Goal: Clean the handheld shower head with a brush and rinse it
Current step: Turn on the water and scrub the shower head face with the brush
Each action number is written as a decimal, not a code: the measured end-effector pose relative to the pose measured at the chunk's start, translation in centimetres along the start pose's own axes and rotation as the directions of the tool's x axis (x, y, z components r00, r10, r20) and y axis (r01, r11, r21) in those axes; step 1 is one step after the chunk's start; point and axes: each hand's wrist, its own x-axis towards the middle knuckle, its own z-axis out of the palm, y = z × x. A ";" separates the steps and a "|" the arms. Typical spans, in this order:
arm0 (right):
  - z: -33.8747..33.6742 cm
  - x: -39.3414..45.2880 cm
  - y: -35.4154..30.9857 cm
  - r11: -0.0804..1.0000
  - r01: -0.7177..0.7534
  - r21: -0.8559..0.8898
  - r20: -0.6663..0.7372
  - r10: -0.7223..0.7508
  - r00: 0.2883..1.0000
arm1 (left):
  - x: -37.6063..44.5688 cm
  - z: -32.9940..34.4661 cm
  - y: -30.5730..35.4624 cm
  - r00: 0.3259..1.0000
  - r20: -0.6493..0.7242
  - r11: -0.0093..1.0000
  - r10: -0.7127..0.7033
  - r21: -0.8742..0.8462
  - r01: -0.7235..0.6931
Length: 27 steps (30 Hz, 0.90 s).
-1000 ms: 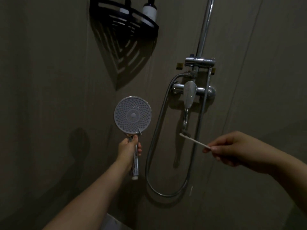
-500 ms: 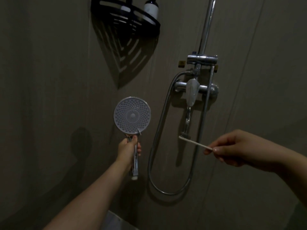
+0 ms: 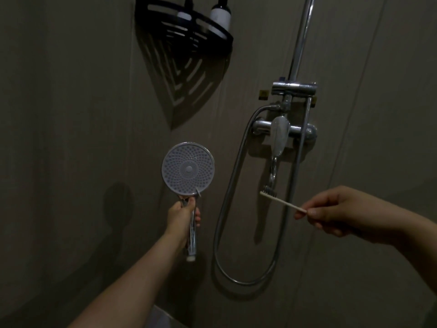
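shelf [image 3: 220, 37], black, slatted, corner-mounted at 12 o'clock of the left hand; two bottles [image 3: 220, 16] stand in it, labels too dark to read.

left hand [image 3: 181, 217]: fingers curled round the chrome handle of the shower head [image 3: 188, 168], gripping just under the disc. head is upright, spray face turned toward the camera, at 9 o'clock of the mixer tap [image 3: 280, 132] and clear of the wall. face is round, pale grey, rings of small nozzles around a central hub, thin chrome rim. no foam or running water visible; light too dim to judge scale or dirt. lower end of the handle shows a white tip with no hose joined to it, as far as i can tell.

hose [image 3: 227, 202]: hangs in a long loop from the tap fitting, at 3 o'clock of the handle.

brush [image 3: 282, 201]: thin pale stick, bristle end pointing to 10 o'clock, held just below the tap lever, well apart from the spray face.

right hand [image 3: 340, 213]: thumb and forefinger pinch the butt of the brush, other fingers curled.

progress, as judged: both tools in hand, scrubbing not yet begun. left to do: bring bristles across to the nozzles, scrub, then rinse.
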 end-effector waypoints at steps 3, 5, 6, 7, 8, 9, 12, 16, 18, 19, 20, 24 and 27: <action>-0.5 1.0 0.1 0.999 -0.002 -0.048 -0.016 0.001 1.000 | 0.0 0.1 0.2 1.000 -0.002 1.000 0.024 -0.003 -0.024; -0.9 2.4 -0.1 0.982 0.004 -0.190 -0.092 -0.022 0.996 | 0.0 0.1 0.5 0.999 -0.003 0.999 0.032 0.008 -0.032; -1.2 3.3 -0.3 0.959 0.006 -0.284 -0.153 -0.051 0.987 | 0.0 0.1 0.5 0.999 -0.003 0.999 0.034 0.013 -0.034; -1.5 4.3 -0.6 0.929 0.010 -0.370 -0.212 -0.095 0.973 | 0.0 0.1 0.6 0.999 -0.004 0.999 0.036 0.013 -0.036; -1.8 5.6 -1.1 0.898 0.016 -0.440 -0.256 -0.143 0.956 | 0.1 0.1 0.7 0.999 -0.008 0.999 0.039 0.015 -0.039; -1.9 6.8 -1.6 0.871 0.023 -0.491 -0.282 -0.184 0.942 | 0.2 0.0 0.8 0.999 -0.014 0.999 0.042 0.019 -0.041; -2.3 10.3 -3.1 0.814 0.048 -0.579 -0.322 -0.282 0.904 | 0.2 0.1 1.0 0.999 -0.019 0.999 0.043 0.027 -0.043; -2.5 14.1 -4.1 0.790 0.034 -0.613 -0.353 -0.311 0.882 | 0.1 0.0 1.4 0.998 -0.020 0.998 0.051 0.038 -0.050; -2.6 15.2 -4.1 0.786 0.006 -0.618 -0.376 -0.302 0.876 | 0.1 -0.1 1.7 0.998 -0.024 0.997 0.062 0.047 -0.060; -2.6 15.5 -4.1 0.774 -0.001 -0.633 -0.376 -0.306 0.874 | 0.1 -0.1 1.9 0.998 -0.030 0.997 0.064 0.045 -0.062; -2.6 15.8 -3.9 0.755 -0.007 -0.656 -0.369 -0.313 0.875 | 0.2 -0.1 2.0 0.997 -0.035 0.997 0.063 0.038 -0.062; -2.3 16.2 -2.7 0.723 -0.013 -0.691 -0.397 -0.365 0.842 | 0.1 -0.3 2.2 0.997 -0.046 0.997 0.062 0.041 -0.060; -2.3 16.3 -2.9 0.732 -0.023 -0.681 -0.397 -0.342 0.852 | 0.0 -0.7 2.4 0.996 -0.052 0.997 0.070 0.047 -0.068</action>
